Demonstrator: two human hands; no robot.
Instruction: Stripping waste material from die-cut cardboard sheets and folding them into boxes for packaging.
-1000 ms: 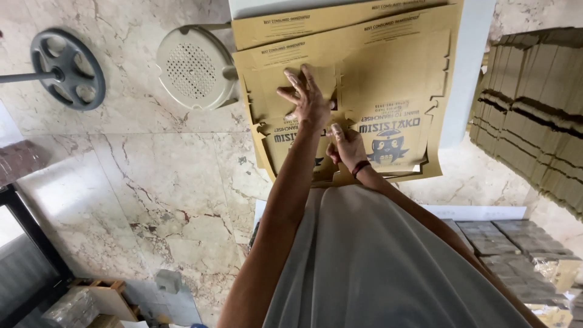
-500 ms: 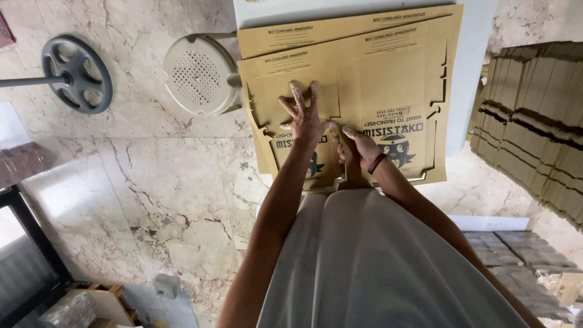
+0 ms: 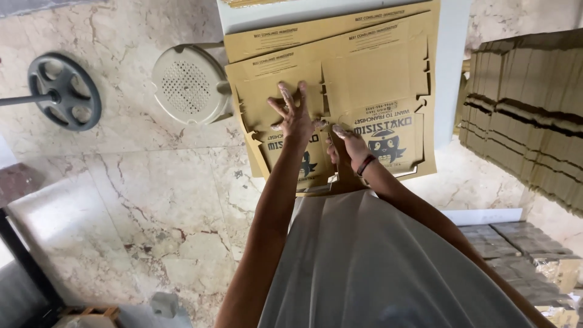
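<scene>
Head view. Since the earlier frame the left hand (image 3: 296,116) has slid lower on the flat cardboard box blank (image 3: 340,103), and the right hand (image 3: 346,143) has stayed close beside it. Left fingers (image 3: 285,97) are spread apart and pressed flat on the blank's left panel, clamping nothing. Right fingers (image 3: 337,130) lie extended on the printed flap just right of the left hand, not closed on it. The blank rests on a white desk (image 3: 452,79) under both hands. Left of the fingers stands a round white stool (image 3: 189,85); well to their right lies a stack of flattened cardboard (image 3: 528,109).
</scene>
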